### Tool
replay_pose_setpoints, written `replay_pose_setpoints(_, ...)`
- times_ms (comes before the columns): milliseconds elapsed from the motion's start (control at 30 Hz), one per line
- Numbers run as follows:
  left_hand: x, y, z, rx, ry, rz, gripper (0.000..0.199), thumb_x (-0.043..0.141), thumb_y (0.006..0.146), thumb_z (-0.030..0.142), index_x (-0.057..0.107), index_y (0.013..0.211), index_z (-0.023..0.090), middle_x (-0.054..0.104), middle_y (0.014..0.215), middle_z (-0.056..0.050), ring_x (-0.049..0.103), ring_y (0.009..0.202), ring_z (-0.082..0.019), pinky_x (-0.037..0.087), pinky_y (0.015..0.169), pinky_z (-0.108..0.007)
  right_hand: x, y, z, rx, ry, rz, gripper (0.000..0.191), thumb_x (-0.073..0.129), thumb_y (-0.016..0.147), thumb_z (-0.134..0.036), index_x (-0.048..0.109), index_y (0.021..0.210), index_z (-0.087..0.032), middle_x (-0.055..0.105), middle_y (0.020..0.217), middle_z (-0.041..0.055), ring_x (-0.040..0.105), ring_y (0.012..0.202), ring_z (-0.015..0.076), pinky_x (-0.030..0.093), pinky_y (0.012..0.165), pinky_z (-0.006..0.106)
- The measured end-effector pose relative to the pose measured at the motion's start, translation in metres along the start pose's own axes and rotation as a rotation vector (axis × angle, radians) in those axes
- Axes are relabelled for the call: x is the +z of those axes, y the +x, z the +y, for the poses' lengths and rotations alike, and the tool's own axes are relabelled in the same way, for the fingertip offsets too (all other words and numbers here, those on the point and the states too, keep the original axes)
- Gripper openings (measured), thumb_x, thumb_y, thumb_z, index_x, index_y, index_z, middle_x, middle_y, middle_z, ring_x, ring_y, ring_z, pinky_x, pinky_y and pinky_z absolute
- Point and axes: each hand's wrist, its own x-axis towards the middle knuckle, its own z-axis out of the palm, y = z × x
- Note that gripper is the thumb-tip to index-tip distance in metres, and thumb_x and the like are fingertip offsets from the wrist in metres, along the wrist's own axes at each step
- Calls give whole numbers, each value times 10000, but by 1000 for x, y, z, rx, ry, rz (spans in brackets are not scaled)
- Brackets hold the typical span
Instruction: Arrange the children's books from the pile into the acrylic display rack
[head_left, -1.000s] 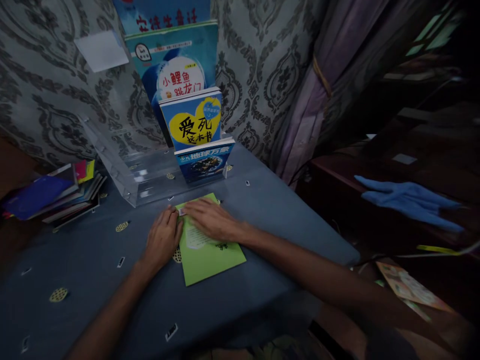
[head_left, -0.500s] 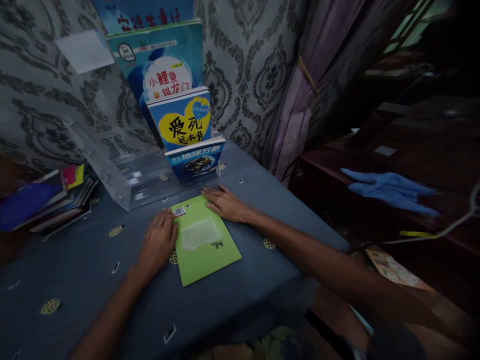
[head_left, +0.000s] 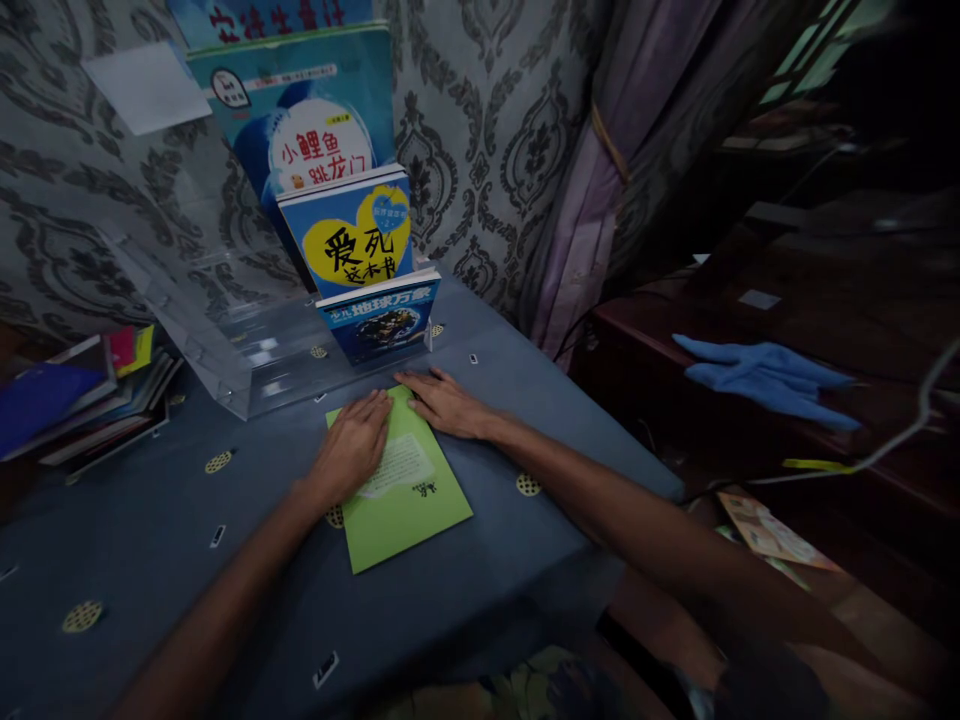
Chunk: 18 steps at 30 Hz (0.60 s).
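A green book (head_left: 412, 525) lies flat on the cloth-covered table, with a pale text panel showing on its cover. My left hand (head_left: 354, 442) rests flat on the book's upper left part, fingers stretched out, covering the barcode label. At the book's upper right corner lies my right hand (head_left: 448, 405), open, its fingertips touching the edge. Just beyond the hands stands a clear acrylic stepped rack (head_left: 232, 385). Its right side bears blue books, among them a front one with a globe picture (head_left: 382, 325) and one with a yellow heart (head_left: 360, 240) behind it.
A pile of books (head_left: 112, 400) lies on the table's left side. Behind the rack hangs a patterned curtain (head_left: 480, 150), with a tied purple curtain (head_left: 577, 210) beside it. To the right, a blue glove (head_left: 765, 375) and a white cable (head_left: 900, 440) lie on dark red furniture.
My left hand has moved from the book's left edge onto its cover, over the barcode. My right hand stays at the upper right corner. The whole view has shifted slightly.
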Motion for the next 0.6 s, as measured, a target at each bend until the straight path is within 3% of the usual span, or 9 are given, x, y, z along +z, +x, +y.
replay_pose_setpoints(167, 4, 22, 8, 75, -47, -49, 458, 368, 970, 149, 554, 1388, 142, 577, 1456, -134, 493, 1400, -237, 380, 1167, -489, 1, 2, 6, -20, 38, 12, 571, 381, 991, -242, 318, 1550, -142, 474, 1542, 173, 440, 1436, 262, 241, 1203, 593)
replay_pose_setpoints(400, 5, 22, 5, 103, -106, -55, 462, 364, 971, 142, 562, 1387, 155, 573, 1463, -120, 456, 1428, -225, 343, 1182, -504, -4, 1, 10, -55, 72, -7, 641, 436, 936, -230, 308, 1551, -103, 437, 1565, 181, 423, 1447, 263, 235, 1223, 559)
replay_pose_setpoints(600, 1, 21, 8, 129, -112, -63, 454, 347, 988, 169, 585, 1375, 176, 584, 1454, -104, 481, 1407, -229, 350, 1159, -503, -3, 5, 15, -77, 234, 118, 631, 476, 825, -163, 466, 1453, -100, 566, 1459, 157, 532, 1346, 266, 406, 1134, 491)
